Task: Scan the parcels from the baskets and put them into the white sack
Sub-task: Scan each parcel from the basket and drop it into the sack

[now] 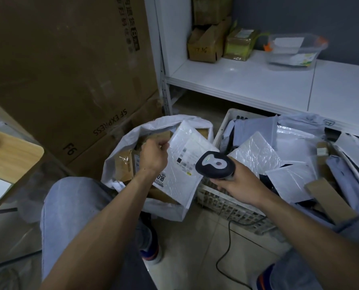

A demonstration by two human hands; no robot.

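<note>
The left hand (153, 156) pinches a white mailer (187, 162) over the white sack (120, 147); the right hand (236, 185), just beside it, grips the scanner (215, 164), best aimed squarely at the label.

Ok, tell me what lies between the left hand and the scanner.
In the head view, the white padded parcel lies there: the left hand pinches its left edge, and the scanner, held in the right hand, overlaps its right edge.
</note>
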